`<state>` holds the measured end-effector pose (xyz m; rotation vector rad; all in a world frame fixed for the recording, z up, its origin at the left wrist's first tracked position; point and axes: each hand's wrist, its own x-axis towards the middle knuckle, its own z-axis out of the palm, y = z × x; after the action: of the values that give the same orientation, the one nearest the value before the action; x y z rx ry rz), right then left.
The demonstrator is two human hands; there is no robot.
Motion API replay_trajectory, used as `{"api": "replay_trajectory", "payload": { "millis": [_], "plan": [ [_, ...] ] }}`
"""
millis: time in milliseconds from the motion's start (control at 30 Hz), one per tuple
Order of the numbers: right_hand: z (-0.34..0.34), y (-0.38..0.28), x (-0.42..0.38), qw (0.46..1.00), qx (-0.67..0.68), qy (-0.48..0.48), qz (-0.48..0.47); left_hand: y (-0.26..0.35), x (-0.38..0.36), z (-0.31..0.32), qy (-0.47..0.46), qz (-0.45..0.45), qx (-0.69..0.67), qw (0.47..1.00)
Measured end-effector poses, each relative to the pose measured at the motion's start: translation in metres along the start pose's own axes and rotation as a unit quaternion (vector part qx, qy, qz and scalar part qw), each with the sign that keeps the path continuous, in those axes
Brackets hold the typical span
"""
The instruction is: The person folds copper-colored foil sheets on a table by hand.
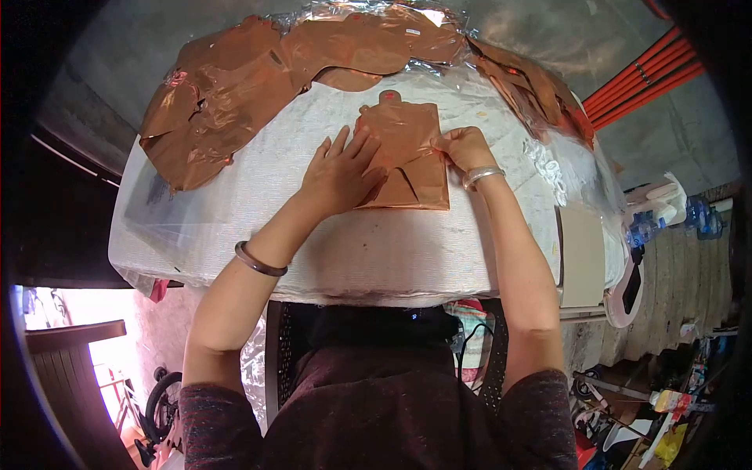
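Note:
A copper-coloured foil piece (403, 129), folded into a rough rectangle, lies on the white cloth-covered table (329, 262). A small tab with a red mark sticks up at its top. My left hand (341, 174) lies on the foil's left side, palm down, with its fingers spread. At the foil's right edge, my right hand (464, 149) pinches the material between thumb and forefinger.
More copper foil pieces (235, 94) lie along the table's back left and back middle. Others (540, 90) sit at the back right in clear plastic. White rings (551, 172) and a beige board (580, 254) are on the right. Orange poles (646, 78) stand beyond.

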<state>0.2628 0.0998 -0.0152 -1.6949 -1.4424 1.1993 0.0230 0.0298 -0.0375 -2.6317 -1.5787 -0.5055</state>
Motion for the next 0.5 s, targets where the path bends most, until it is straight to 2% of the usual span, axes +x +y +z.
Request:
{"api": "replay_trajectory", "payload": {
  "millis": [167,233,367,433,500],
  "plan": [
    [-0.001,-0.006,-0.022,0.999,-0.029,0.041,0.002,0.001,0.0,-0.001,-0.011,-0.004,0.008,1.0],
    [-0.007,-0.001,-0.032,0.998,0.043,-0.051,-0.008,0.001,0.0,0.0,-0.014,-0.006,0.009,1.0],
    [-0.011,-0.003,-0.056,0.998,0.005,-0.057,0.023,0.001,0.0,-0.001,-0.032,-0.023,0.004,0.999],
    [-0.01,0.003,-0.059,0.996,0.063,-0.059,0.005,0.002,0.001,-0.002,-0.036,-0.022,-0.001,0.999],
    [-0.009,0.009,-0.057,0.997,0.057,-0.058,-0.004,0.002,0.002,-0.003,-0.045,-0.035,-0.014,0.998]
  ]
}}
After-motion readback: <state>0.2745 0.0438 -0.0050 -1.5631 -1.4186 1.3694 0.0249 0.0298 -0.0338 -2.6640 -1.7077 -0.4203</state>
